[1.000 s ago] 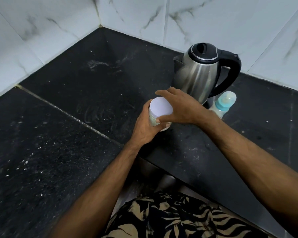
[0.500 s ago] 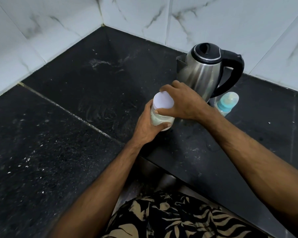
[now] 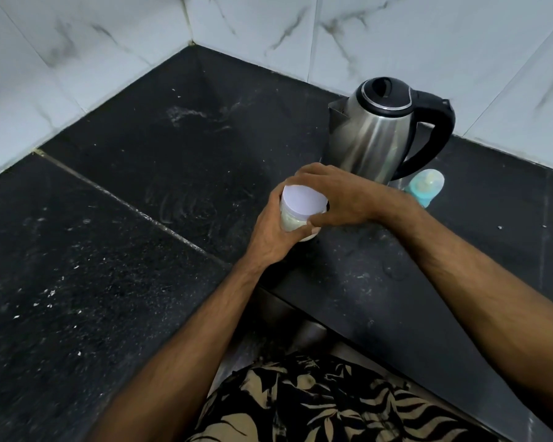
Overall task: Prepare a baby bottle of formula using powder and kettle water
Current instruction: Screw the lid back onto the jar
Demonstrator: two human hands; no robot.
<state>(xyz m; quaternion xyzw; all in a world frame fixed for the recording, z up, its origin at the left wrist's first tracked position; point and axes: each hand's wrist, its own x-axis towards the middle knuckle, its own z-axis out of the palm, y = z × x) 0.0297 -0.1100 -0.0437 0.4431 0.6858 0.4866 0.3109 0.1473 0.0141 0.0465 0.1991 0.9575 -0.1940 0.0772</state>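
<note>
Black stone surface point(image 3: 115, 298) sits under your work. Your left hand point(image 3: 273, 234) grips the powder jar point(image 3: 296, 220) near the edge, and your right hand's point(image 3: 339, 199) fingers point(image 3: 304, 178) curl round its white lid point(image 3: 304, 200). A sudden release could scatter powder. Beyond, an elbow swing could topple the baby bottle point(image 3: 425, 188) beside the kettle point(image 3: 377, 129).

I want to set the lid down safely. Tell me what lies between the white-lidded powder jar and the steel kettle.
In the head view, only the right hand gripping the lid of the white-lidded powder jar fills that stretch before the steel kettle; no other object shows there.
</note>
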